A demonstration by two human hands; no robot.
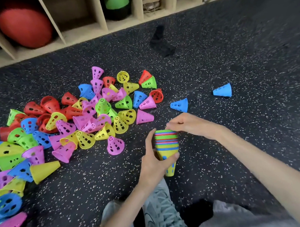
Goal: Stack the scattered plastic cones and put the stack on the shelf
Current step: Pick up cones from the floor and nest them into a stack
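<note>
— Gripping what? The left hand is curling its fingers round the inverted cone stack.

— And the right hand is pressing its bunched fingertips on the top rim, loose cones lying left of both hands, the shelf standing beyond.

Red ball, grey shoe.

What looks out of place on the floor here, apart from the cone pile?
A black crumpled item, maybe cloth, lies on the floor near the shelf; too blurred to identify. Two blue cones lie on their sides, apart from the main pile. Nothing looks broken.
</note>
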